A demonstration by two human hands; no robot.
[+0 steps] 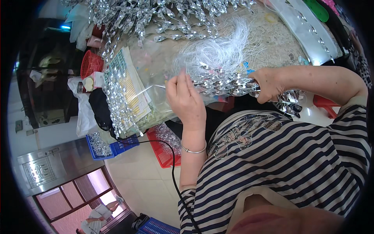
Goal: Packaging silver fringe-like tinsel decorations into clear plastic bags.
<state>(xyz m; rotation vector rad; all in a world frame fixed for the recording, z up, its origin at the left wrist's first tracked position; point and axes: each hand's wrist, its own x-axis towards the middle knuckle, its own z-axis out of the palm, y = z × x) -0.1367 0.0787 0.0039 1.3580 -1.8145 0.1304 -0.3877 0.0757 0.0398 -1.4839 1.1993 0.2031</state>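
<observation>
My right hand point(269, 84) is closed round a bundle of shiny silver twisted strands point(230, 82), which stretches sideways over the near edge of the table. Its lower ends hang out past the wrist, on the right. At the bundle's left end my left hand point(186, 95) is raised, fingers drawn together and their tips blurred by motion. A thin pale line point(157, 85) runs out to the left of these fingers; what they pinch cannot be made out. Just beyond the bundle lies a loose tangle of white thread point(212, 50).
More silver strands point(156, 17) cover the table's far side, and others point(119, 93) hang over printed sheets point(134, 91) at left. A red basket point(91, 64) stands beyond these. Below are a blue crate point(126, 146) and a red crate point(157, 150). A black cable point(173, 167) crosses before me.
</observation>
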